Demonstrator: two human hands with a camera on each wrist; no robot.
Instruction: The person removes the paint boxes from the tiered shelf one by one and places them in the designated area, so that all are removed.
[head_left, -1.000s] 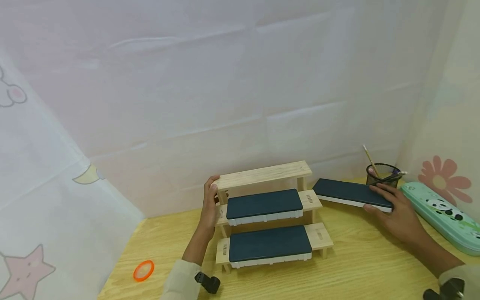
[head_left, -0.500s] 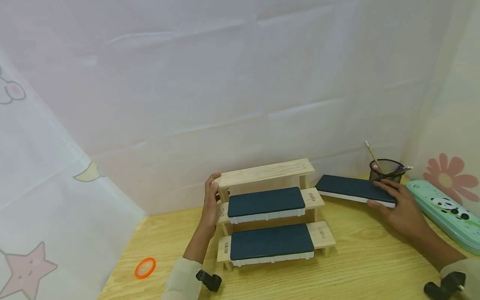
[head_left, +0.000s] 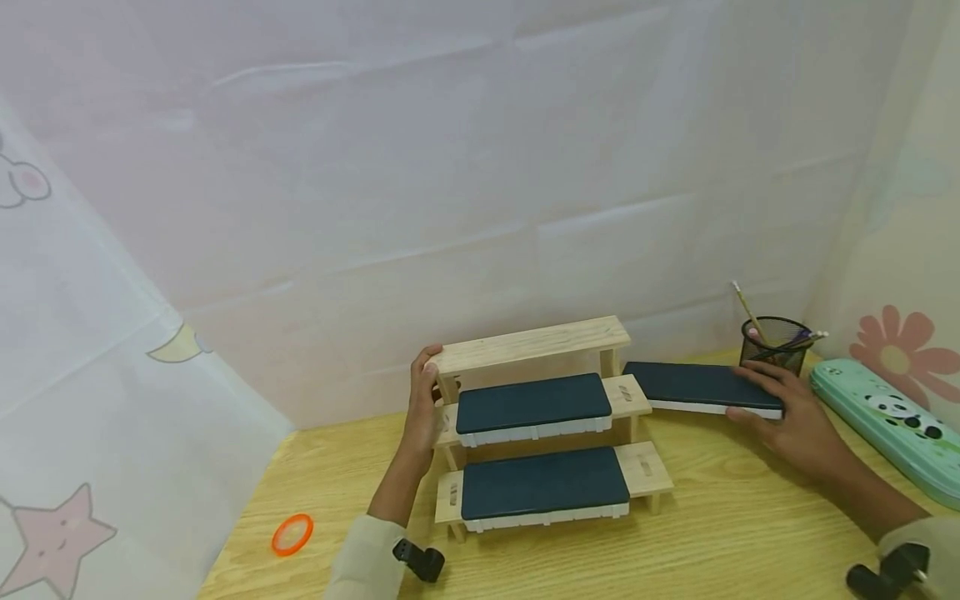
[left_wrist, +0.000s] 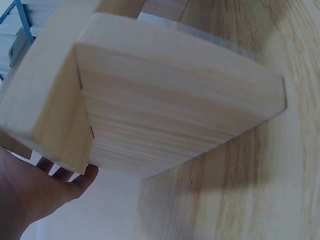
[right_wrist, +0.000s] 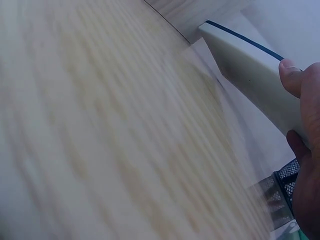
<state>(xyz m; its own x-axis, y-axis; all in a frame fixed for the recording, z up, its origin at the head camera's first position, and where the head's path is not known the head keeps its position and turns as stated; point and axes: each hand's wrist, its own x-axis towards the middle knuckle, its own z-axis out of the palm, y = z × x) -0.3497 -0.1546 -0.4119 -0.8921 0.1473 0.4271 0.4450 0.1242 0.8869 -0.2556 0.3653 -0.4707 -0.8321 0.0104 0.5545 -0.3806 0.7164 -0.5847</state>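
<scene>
A three-step wooden rack (head_left: 528, 346) stands against the back wall sheet. My left hand (head_left: 422, 408) grips the left end of its bare top step; in the left wrist view, fingertips (left_wrist: 90, 175) curl at the wood's edge. On the middle step lies a flat box with a dark blue lid (head_left: 534, 405) and white body, and a matching box (head_left: 543, 483) lies on the lowest step. To the right of the rack, my right hand (head_left: 797, 425) holds a third such box (head_left: 693, 385) by its right end. In the right wrist view this box (right_wrist: 250, 70) appears tilted above the table.
Behind the right hand stands a black mesh pen cup (head_left: 776, 343) with pencils. A green panda pencil case (head_left: 892, 425) lies at the far right. An orange ring (head_left: 292, 534) lies on the table at the left.
Over the last half second, my right hand has shifted slightly left with the box, whose far end is a little lower and closer to the rack. The left hand keeps its grip.
</scene>
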